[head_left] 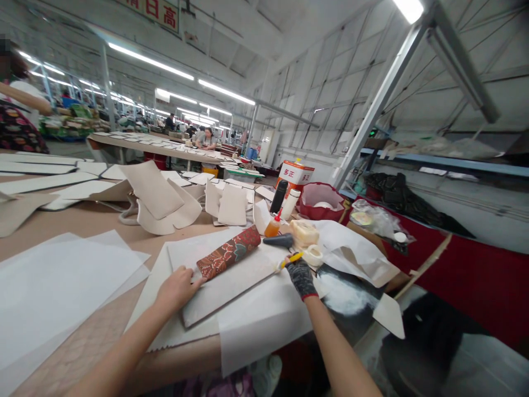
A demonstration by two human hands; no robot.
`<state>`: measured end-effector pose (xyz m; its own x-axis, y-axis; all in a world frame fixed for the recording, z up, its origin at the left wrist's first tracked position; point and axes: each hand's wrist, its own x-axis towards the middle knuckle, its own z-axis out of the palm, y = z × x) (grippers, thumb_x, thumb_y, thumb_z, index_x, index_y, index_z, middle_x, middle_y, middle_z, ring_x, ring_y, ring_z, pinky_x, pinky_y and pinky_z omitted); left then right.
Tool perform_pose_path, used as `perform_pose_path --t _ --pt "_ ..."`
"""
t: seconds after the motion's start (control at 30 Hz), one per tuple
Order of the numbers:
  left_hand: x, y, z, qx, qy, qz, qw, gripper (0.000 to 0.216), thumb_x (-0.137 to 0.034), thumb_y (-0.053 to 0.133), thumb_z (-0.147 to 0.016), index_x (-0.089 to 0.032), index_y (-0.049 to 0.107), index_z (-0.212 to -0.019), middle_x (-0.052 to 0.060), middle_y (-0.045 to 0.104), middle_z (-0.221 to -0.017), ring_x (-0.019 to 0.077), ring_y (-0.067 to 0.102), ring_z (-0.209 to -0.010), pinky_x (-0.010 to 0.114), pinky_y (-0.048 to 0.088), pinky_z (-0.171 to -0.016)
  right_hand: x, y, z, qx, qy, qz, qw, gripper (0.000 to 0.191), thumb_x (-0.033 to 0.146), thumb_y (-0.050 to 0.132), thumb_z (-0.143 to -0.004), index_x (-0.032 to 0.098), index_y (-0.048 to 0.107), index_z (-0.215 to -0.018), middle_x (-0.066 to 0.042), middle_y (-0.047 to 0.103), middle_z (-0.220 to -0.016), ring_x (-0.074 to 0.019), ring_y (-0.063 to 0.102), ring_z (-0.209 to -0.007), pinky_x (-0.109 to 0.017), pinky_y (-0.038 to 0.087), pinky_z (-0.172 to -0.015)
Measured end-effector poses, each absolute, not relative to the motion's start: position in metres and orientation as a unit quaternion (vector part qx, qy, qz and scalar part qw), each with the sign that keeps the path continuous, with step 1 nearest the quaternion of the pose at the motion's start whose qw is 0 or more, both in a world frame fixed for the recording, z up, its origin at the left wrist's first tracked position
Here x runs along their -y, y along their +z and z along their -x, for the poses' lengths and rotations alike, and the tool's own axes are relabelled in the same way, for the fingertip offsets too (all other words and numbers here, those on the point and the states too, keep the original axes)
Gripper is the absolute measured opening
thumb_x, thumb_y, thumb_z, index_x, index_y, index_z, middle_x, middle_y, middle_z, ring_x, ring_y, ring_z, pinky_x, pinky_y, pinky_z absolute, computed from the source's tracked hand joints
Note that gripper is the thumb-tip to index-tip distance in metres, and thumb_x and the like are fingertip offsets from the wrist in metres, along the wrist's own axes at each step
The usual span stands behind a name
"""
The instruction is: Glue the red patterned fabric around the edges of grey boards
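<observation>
My left hand [178, 286] lies flat on a grey board piece [231, 284], fingers touching the near end of a red patterned fabric strip [228, 252] that lies on it. My right hand [301, 277], in a dark glove, grips a small yellow-handled brush [289, 260] whose tip rests at the board's far right edge. Sheets of white paper [260, 320] lie under the board.
Beyond the brush stand an orange glue bottle [273, 226], a tape roll [313, 255], a black bottle [279, 196] and a red bowl [320, 212]. Cut beige pieces [159, 201] pile at centre-left. White sheets [58, 286] cover the left. People work at distant tables.
</observation>
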<state>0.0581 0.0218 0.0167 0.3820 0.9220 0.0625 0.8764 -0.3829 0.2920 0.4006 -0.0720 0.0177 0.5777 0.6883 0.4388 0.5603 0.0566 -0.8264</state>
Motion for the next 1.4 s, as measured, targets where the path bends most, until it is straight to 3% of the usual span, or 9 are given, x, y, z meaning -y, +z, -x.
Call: perform_pose_path --t 0.1,0.23,0.33,0.43,0.53,0.67,1.13,1.3,1.4 --pt "-0.025 0.013 -0.056 -0.558 0.119 -0.812 0.124 0.035 -0.041 0.039 -0.084 -0.014 0.06 -0.091 0.014 0.064 -0.096 0.0249 0.061 -0.09 0.033 0.044 -0.076 0.083 0.027 -0.376 0.454 0.038 0.683 0.571 0.037 0.054 0.061 -0.068 0.017 0.06 -0.076 -0.01 0.067 -0.078 -0.0226 0.064 -0.076 -0.037 0.05 -0.077" --pt "-0.024 0.008 -0.056 -0.593 0.16 -0.779 0.122 0.046 -0.031 0.043 -0.085 -0.011 0.04 -0.127 0.015 0.06 -0.114 0.024 0.059 -0.1 0.031 0.043 -0.081 0.095 0.021 -0.291 0.563 0.22 0.571 0.554 0.027 0.045 0.06 -0.075 0.02 0.06 -0.086 -0.005 0.068 -0.083 -0.0173 0.064 -0.072 -0.03 0.052 -0.071" --pt "-0.018 0.008 -0.058 -0.599 0.177 -0.779 0.058 0.06 -0.026 0.049 -0.083 -0.014 0.026 -0.138 0.016 0.054 -0.123 0.026 0.055 -0.107 0.035 0.042 -0.085 0.098 0.011 -0.26 0.6 0.307 0.516 0.528 0.024 0.041 0.061 -0.074 0.021 0.058 -0.086 -0.003 0.068 -0.082 -0.0169 0.065 -0.072 -0.029 0.053 -0.069" --pt "-0.012 0.011 -0.058 -0.554 0.21 -0.804 -0.041 0.054 -0.018 0.054 -0.079 -0.017 0.039 -0.131 0.017 0.044 -0.133 0.0307 0.04 -0.123 0.044 0.031 -0.1 0.096 0.013 -0.277 0.566 0.21 0.603 0.521 0.023 0.043 0.059 -0.073 0.02 0.059 -0.077 -0.006 0.067 -0.076 -0.0201 0.064 -0.072 -0.034 0.052 -0.072" --pt "-0.011 0.012 -0.059 -0.486 0.203 -0.85 -0.004 0.03 -0.012 0.044 -0.083 -0.016 0.057 -0.109 0.015 0.052 -0.123 0.0292 0.042 -0.12 0.046 0.027 -0.102 0.097 0.024 -0.286 0.572 0.097 0.654 0.486 0.023 0.042 0.059 -0.074 0.019 0.061 -0.074 -0.008 0.067 -0.073 -0.0214 0.064 -0.071 -0.036 0.051 -0.076" --pt "-0.014 0.006 -0.061 -0.458 0.171 -0.867 0.095 0.027 -0.009 0.036 -0.084 -0.016 0.062 -0.086 0.011 0.061 -0.101 0.0224 0.053 -0.101 0.034 0.039 -0.088 0.105 0.032 -0.235 0.659 0.202 0.541 0.482 0.02 0.036 0.057 -0.079 0.019 0.061 -0.086 -0.005 0.068 -0.08 -0.0164 0.064 -0.074 -0.028 0.051 -0.073" --pt "-0.019 0.019 -0.041 -0.41 0.115 -0.854 0.298 0.017 -0.023 0.057 -0.065 -0.017 0.066 -0.078 0.001 0.066 -0.08 0.0158 0.059 -0.076 0.022 0.043 -0.068 0.093 0.024 -0.217 0.649 0.244 0.549 0.466 0.022 0.039 0.057 -0.077 0.018 0.061 -0.082 -0.005 0.067 -0.076 -0.017 0.065 -0.07 -0.029 0.052 -0.071" --pt "-0.017 0.03 -0.041 -0.366 0.034 -0.894 0.254 0.038 -0.032 0.068 -0.053 -0.016 0.063 -0.087 0.003 0.059 -0.091 0.0193 0.055 -0.083 0.024 0.043 -0.069 0.07 0.011 -0.323 0.555 0.153 0.646 0.502 0.033 0.051 0.054 -0.072 0.018 0.059 -0.077 -0.008 0.067 -0.078 -0.0209 0.065 -0.073 -0.035 0.052 -0.074" --pt "-0.014 0.036 -0.044 -0.344 0.014 -0.918 0.199 0.033 -0.028 0.065 -0.055 -0.016 0.063 -0.085 0.005 0.057 -0.094 0.0199 0.054 -0.085 0.025 0.043 -0.072 0.071 0.015 -0.382 0.488 0.008 0.731 0.477 0.038 0.054 0.053 -0.071 0.018 0.058 -0.076 -0.01 0.067 -0.075 -0.0244 0.064 -0.076 -0.04 0.049 -0.078"
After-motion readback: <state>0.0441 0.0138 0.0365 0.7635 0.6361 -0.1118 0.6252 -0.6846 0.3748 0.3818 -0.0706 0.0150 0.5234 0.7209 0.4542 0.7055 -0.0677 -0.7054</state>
